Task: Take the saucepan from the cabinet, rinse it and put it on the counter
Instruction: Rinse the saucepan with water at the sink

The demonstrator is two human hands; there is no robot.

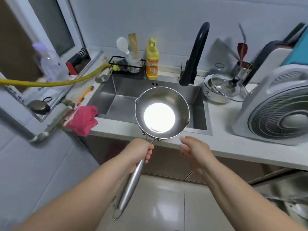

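Observation:
A stainless steel saucepan (162,112) with a long metal handle hangs level over the front half of the steel sink (106,104). Its bare bottom reflects a bright light. My left hand (141,151) grips the handle just below the bowl. To the right of the handle my right hand (195,151) floats in front of the white counter (233,147) edge, fingers apart and holding nothing. The black faucet (195,59) rises behind the sink, with no water running. At the lower right an open cabinet door (273,179) shows.
A pink cloth (83,120) lies at the sink's left corner. A yellow detergent bottle (152,60) and a black wire rack (126,66) stand behind the sink. To the right are a glass-lidded pot (220,90), a utensil holder (242,70) and a white fan (280,107).

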